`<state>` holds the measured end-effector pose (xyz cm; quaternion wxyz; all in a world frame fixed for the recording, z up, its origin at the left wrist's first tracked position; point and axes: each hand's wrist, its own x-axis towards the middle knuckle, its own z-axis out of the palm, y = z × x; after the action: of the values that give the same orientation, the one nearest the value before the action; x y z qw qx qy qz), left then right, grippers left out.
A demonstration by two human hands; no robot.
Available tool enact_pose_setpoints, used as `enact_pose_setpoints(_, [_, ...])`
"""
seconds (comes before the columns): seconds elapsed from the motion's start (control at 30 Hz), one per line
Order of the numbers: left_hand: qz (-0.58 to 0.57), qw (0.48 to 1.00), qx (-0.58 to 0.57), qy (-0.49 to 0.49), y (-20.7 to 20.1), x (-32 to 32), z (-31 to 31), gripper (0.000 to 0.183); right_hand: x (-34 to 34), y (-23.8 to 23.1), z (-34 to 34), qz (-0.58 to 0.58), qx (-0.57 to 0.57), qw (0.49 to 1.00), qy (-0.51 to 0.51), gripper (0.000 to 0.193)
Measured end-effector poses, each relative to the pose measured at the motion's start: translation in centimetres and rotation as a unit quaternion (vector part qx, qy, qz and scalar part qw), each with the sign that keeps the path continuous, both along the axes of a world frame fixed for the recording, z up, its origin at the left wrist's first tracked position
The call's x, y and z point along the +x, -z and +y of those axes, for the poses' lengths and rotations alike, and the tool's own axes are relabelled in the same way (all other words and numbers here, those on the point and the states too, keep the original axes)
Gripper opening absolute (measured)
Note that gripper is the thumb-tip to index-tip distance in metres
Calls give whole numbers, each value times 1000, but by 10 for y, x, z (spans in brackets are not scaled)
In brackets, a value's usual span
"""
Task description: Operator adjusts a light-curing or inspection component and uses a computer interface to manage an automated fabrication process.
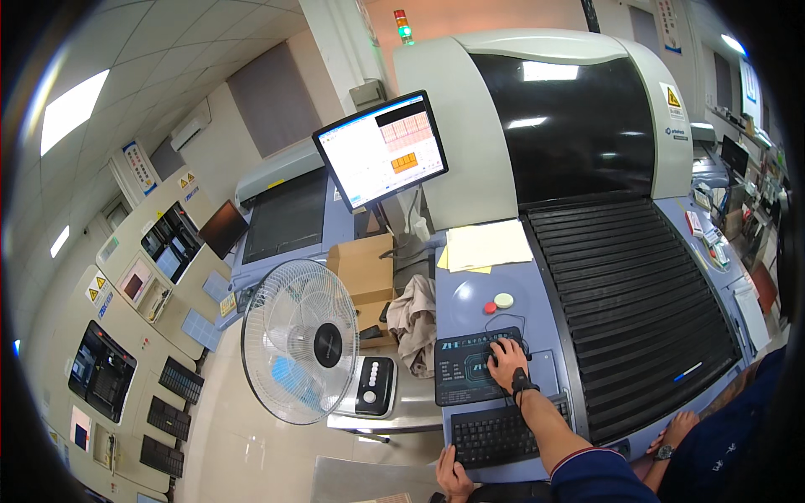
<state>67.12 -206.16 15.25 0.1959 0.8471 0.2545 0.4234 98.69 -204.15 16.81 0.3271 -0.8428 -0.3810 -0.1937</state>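
Observation:
My right hand [506,365] lies curled over a dark computer mouse [496,348], which it mostly hides, on a black printed mouse pad [461,369]. A dark band circles that wrist. Below the pad is a black keyboard [490,436] on the blue-grey console [470,306] of a large machine. My left hand [454,476] is at the keyboard's near left corner, its fingers bent against the console's edge. Beyond the console's left side, a lit monitor [381,151] displays orange and pink grid patterns on a white screen.
A standing fan [300,339] is close on the left, beside a cardboard box [360,272] and a crumpled cloth [413,323]. Papers [486,245] and a red button [490,308] are on the console. A co-worker's hand [677,426] is near the black ribbed cover [637,310].

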Motion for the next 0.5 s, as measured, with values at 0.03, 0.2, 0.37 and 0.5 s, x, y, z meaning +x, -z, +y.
enact_pose_setpoints(0.03, [1,1000,1,2,0,0,1,31,0,1,0,1,1,1000,2,36])
enact_pose_setpoints(0.2, [-43,994,-96,9,1,2,-1,31,1,-1,2,-12,21,1000,-4,35])
enact_pose_setpoints(0.37, [-1,999,-45,5,7,-3,-1,35,0,-4,-1,-14,16,1000,-3,35])
enact_pose_setpoints(0.5, [-19,996,-91,-2,14,-3,-1,35,-2,-4,-3,-6,8,1000,-4,35])
